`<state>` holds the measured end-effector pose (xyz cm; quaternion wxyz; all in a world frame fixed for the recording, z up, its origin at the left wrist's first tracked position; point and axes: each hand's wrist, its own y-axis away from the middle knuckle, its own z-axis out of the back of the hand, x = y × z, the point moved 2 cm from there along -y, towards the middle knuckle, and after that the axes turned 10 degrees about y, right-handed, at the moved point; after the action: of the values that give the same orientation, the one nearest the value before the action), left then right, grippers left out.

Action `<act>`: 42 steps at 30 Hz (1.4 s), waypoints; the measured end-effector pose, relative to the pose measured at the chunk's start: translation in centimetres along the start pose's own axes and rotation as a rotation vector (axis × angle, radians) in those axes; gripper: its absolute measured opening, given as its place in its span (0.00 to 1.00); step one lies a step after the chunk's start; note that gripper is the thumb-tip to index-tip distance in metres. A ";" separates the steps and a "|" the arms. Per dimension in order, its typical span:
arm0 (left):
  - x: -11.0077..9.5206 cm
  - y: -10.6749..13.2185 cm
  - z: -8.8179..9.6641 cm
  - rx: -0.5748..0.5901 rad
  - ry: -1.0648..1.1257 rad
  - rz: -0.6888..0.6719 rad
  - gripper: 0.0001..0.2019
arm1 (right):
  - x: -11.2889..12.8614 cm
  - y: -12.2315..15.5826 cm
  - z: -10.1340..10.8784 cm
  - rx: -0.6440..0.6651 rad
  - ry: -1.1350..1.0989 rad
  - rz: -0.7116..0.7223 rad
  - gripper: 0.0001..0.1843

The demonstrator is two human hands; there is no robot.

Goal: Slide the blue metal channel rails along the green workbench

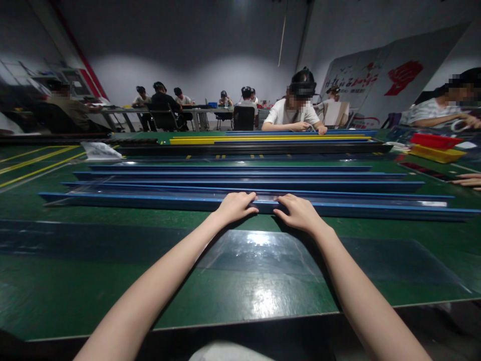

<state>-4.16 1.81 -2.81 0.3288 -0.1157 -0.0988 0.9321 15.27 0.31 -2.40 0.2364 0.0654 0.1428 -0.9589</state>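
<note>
A long blue plastic channel (150,201) lies across the green table, nearest of several similar ones. My left hand (236,206) pinches its near wall, fingers over the top edge and thumb on the front face. A short gap to the right, my right hand (298,213) grips the same wall in the same way. Just behind it, more blue channels (240,176) lie roughly parallel. Between my forearms and the channel, a clear plastic sheet (259,255) stretches flat over the tabletop and reflects the light.
Farther back lie a black strip (263,149) and a yellow strip (203,140). At right are a red tray (436,141), a yellow tray (438,153), a dark flat phone-like object (424,171) and another person's hand (469,180). A person (295,108) works opposite.
</note>
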 end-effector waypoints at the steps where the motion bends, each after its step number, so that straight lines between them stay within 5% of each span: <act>1: 0.0 0.0 0.0 0.003 -0.008 0.003 0.16 | 0.0 0.0 0.0 0.006 0.009 -0.003 0.19; 24: 0.0 -0.2 0.9 0.035 0.033 0.006 0.12 | 0.5 -0.4 0.0 -0.153 0.053 0.039 0.14; 42: 0.0 -0.3 1.5 0.012 0.087 0.004 0.12 | -1.9 0.4 0.2 -0.080 0.058 -0.064 0.11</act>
<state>-4.40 1.91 -1.33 0.3318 -0.1541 -0.0786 0.9274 17.07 0.74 -1.97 0.2037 0.0792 0.1897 -0.9572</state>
